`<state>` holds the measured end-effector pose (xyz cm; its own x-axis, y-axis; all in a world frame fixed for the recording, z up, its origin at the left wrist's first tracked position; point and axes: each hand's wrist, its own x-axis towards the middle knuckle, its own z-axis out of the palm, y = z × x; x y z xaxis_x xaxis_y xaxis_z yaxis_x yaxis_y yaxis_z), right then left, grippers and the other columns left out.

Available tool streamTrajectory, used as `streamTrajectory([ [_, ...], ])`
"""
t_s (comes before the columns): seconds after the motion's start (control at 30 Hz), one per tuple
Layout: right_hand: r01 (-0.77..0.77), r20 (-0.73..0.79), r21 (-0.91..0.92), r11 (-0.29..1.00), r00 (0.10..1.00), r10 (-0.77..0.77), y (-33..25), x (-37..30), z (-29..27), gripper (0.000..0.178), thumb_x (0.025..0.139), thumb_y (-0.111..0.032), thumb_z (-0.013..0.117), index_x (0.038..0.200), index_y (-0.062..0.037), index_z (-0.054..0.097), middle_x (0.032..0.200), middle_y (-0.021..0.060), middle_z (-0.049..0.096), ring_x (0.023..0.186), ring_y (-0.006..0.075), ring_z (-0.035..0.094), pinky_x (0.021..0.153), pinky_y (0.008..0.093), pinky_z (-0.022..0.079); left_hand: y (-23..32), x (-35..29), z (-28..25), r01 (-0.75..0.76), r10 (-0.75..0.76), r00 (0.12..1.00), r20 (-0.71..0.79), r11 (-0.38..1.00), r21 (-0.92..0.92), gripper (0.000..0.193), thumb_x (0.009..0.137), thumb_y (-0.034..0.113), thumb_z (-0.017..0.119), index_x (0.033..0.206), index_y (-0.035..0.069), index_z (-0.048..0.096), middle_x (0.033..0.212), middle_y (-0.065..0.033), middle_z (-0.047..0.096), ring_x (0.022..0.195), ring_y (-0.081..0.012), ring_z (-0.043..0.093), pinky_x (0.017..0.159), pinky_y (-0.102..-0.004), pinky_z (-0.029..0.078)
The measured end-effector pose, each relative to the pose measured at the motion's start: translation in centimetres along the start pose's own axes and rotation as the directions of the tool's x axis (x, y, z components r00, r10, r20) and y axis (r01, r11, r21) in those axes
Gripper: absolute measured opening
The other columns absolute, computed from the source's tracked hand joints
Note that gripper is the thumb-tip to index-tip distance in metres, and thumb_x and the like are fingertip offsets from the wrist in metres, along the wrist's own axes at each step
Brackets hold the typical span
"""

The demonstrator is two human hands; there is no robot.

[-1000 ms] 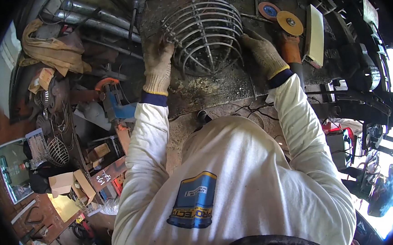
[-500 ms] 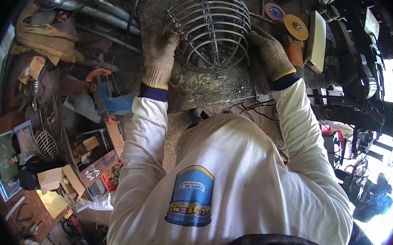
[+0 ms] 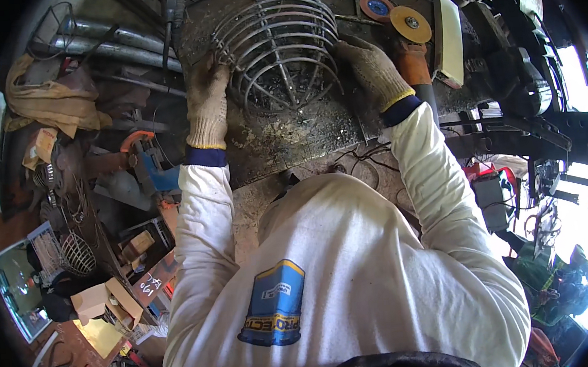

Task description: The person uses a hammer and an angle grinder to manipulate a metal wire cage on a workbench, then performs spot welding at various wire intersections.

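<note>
A domed cage of bent grey metal rods (image 3: 277, 63) rests on the dark, worn workbench (image 3: 291, 146), its curved hoops joined by crossing ribs. My left hand (image 3: 207, 97), in a knitted work glove, grips the cage's left edge, with the fingertips partly hidden behind the rods. On the opposite side, my gloved right hand (image 3: 372, 72) holds the right edge, its fingers partly out of sight. Just right of that hand lies an orange angle grinder (image 3: 412, 65) with a yellow disc (image 3: 410, 24) facing up.
Beyond the grinder are a reddish disc (image 3: 376, 7) and a long pale block (image 3: 450, 39). Metal pipes (image 3: 117, 42) and a brown cloth (image 3: 53, 98) lie at the far left. A blue tool (image 3: 158, 167) and cardboard box (image 3: 108, 302) stand lower left. Cables (image 3: 367, 156) hang by the bench's near edge.
The whole view has swung, so the bench, cage and hands appear farther left. Both hands keep their places on the cage, which shows no clear movement on the bench.
</note>
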<state>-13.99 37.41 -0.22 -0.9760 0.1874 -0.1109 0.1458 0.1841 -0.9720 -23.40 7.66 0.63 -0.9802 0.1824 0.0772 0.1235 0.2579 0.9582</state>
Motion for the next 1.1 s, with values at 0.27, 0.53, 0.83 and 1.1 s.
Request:
streamTrajectory([
  [0.27, -0.083, -0.086, -0.283, 0.956, 0.994, 0.061, -2.8, 0.2, 1.2, 0.034, 0.101, -0.017, 0.049, 0.129, -0.0019, 0.061, 0.129, 0.0145, 0.064, 0.116, 0.0230, 0.063, 0.097, 0.0307, 0.048, -1.4, 0.4, -0.3, 0.083, -0.079, 0.996, 0.041, 0.991, -0.101, 0.056, 0.096, 0.032, 0.061, 0.141, 0.002, 0.052, 0.140, -0.0170, 0.056, 0.128, -0.0272, 0.053, 0.108, -0.0353, 0.038],
  [0.53, -0.016, -0.151, -0.414, 0.910, 0.987, -0.052, 0.1, -1.1, 0.9, 0.050, 0.098, -0.041, 0.051, 0.138, -0.0111, 0.057, 0.134, 0.0168, 0.062, 0.125, 0.0331, 0.057, 0.105, 0.0370, 0.042, 0.9, -0.4, 0.2, 0.099, -0.100, 0.995, -0.009, 0.995, -0.027, 0.054, 0.096, 0.031, 0.061, 0.140, 0.001, 0.053, 0.137, -0.0157, 0.058, 0.125, -0.0268, 0.055, 0.108, -0.0355, 0.038],
  [0.83, 0.051, -0.140, -0.220, 0.974, 0.987, -0.083, -0.6, -4.6, 2.5, 0.056, 0.094, -0.038, 0.062, 0.139, -0.0063, 0.052, 0.126, 0.0212, 0.064, 0.120, 0.0334, 0.060, 0.102, 0.0384, 0.045, 0.6, -0.1, 1.1, 0.103, -0.122, 0.990, -0.072, 0.968, -0.229, 0.045, 0.098, 0.021, 0.061, 0.138, 0.001, 0.055, 0.134, -0.0130, 0.061, 0.118, -0.0200, 0.058, 0.103, -0.0317, 0.043],
  [1.1, -0.056, -0.142, -0.241, 0.969, 0.990, 0.021, -1.0, -4.9, 2.6, 0.055, 0.093, -0.038, 0.064, 0.135, -0.0035, 0.054, 0.122, 0.0218, 0.065, 0.117, 0.0341, 0.062, 0.100, 0.0394, 0.047, 2.6, 0.6, 0.9, 0.060, -0.060, 0.995, -0.081, 0.998, -0.004, 0.043, 0.097, 0.026, 0.064, 0.131, 0.000, 0.061, 0.127, -0.0146, 0.066, 0.114, -0.0197, 0.062, 0.098, -0.0325, 0.046],
])
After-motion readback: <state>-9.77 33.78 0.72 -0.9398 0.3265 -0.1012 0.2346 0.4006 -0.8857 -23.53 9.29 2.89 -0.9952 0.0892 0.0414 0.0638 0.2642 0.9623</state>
